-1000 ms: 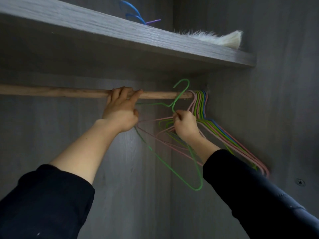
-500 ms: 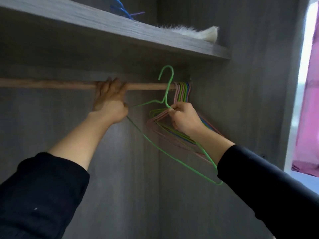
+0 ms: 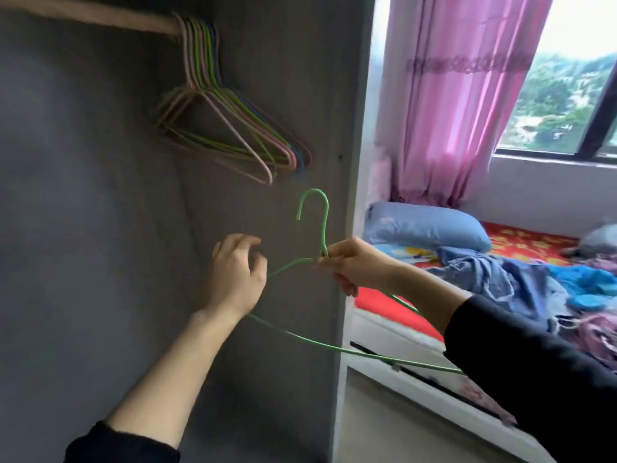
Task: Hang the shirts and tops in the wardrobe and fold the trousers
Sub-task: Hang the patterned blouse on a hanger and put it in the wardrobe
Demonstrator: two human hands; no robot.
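Hanger fetching is the step in hand: the grip of the right hand (image 3: 357, 267) pinches the green hanger (image 3: 324, 228) at its neck, below the wardrobe rail (image 3: 100, 13) and its bunched hangers (image 3: 230, 130). Next, I judge, a top from the clothes (image 3: 500, 279) on the bed (image 3: 384, 305) must be threaded on. One hanger shoulder hides behind the loosely curled left hand (image 3: 235, 279), so whether that grip holds wire I cannot tell.

Grey wardrobe wall (image 3: 83, 195) behind the fingers (image 3: 233, 242); right of them, a pink curtain (image 3: 450, 95), daylit window (image 3: 567, 78) and bed (image 3: 377, 300) with blue pillow (image 3: 424, 228).
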